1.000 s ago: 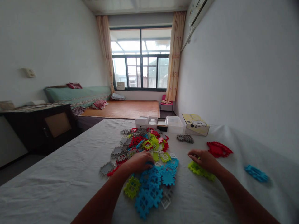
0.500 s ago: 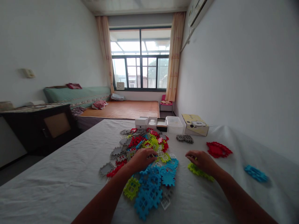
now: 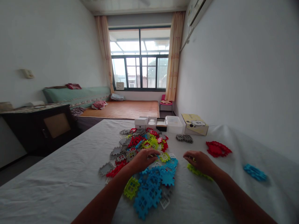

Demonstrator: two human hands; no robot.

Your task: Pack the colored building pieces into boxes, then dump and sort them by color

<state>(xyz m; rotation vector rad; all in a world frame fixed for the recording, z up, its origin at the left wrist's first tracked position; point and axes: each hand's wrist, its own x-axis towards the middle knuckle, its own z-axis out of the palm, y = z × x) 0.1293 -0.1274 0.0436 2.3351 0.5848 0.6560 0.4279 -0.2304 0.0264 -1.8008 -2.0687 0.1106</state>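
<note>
Across the middle of the cloth-covered tabletop point(image 3: 70, 158) spreads a heap of toothed plastic pieces point(image 3: 136, 140), blue pieces point(image 3: 168, 178) at its near end. Over the heap, the left hand point(image 3: 145, 159) has fingers bent; whether that grip pinches anything is unclear. Right of the heap, a green piece point(image 3: 198, 173) lies partly beneath the right hand point(image 3: 195, 159), its long axis slanting from far left to near right; this hand is much the nearer. Its grip is half-curled, its contents hidden. Farther off, a yellow box point(image 3: 195, 124) carries a cartoon print, its lettering illegible.
</note>
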